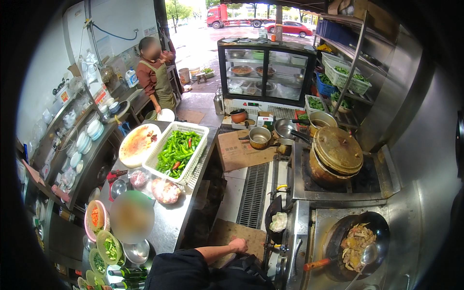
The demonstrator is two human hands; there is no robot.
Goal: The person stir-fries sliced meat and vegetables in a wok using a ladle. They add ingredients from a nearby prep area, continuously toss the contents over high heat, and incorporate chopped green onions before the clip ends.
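My left hand [238, 245] is curled in front of my body, above the cardboard on the floor, with nothing visible in it. My right hand is out of view. To the right, a black wok [380, 232] with a wooden handle [317, 264] sits on the stove. Sliced, cooked food [357, 243] lies in it, and the bowl of a metal ladle [369, 253] rests on that food. On the steel table at left, a white plastic basket [203, 152] holds green peppers [177, 152] with a few red ones. Beside it is a round, stained chopping board [139, 145].
Behind the wok stands a large lidded pot [335, 156]. Small colanders of cut vegetables [110, 248], bagged meat [166, 191] and a metal bowl [137, 252] line the table. A floor drain grate [252, 195] runs ahead. A person [156, 76] in an apron stands beyond the table, near a glass display fridge [266, 72].
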